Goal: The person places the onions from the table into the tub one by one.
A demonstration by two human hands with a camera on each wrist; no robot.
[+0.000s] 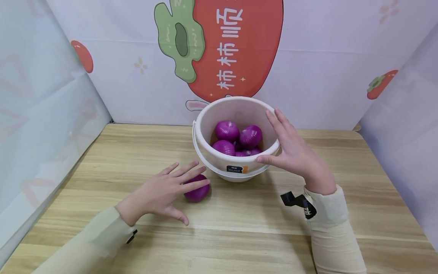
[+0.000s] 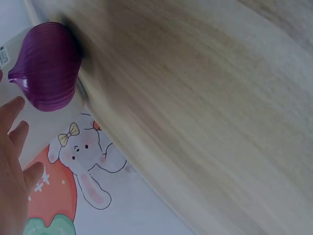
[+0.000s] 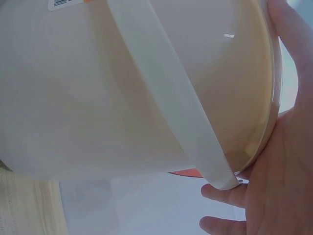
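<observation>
A white bucket (image 1: 239, 108) stands upright towards the back, with several purple onions (image 1: 227, 131) inside. My right hand (image 1: 295, 152) rests against the right side of its rim, thumb at the front and straight fingers spread along the far side. In the right wrist view, the palm lies against the rim beside the white bail handle (image 3: 166, 93). My left hand (image 1: 164, 192) hovers with fingers spread by a single purple onion (image 1: 198, 195) on the tabletop, partly covering it. The left wrist view shows this onion (image 2: 49, 68) just past the fingertips.
A light wooden table (image 1: 239, 228) carries everything. Printed cloth panels (image 1: 325, 76) rise behind it and along both sides. A dark label (image 1: 236, 169) marks the bucket's front. The handle hangs down in front of the bucket.
</observation>
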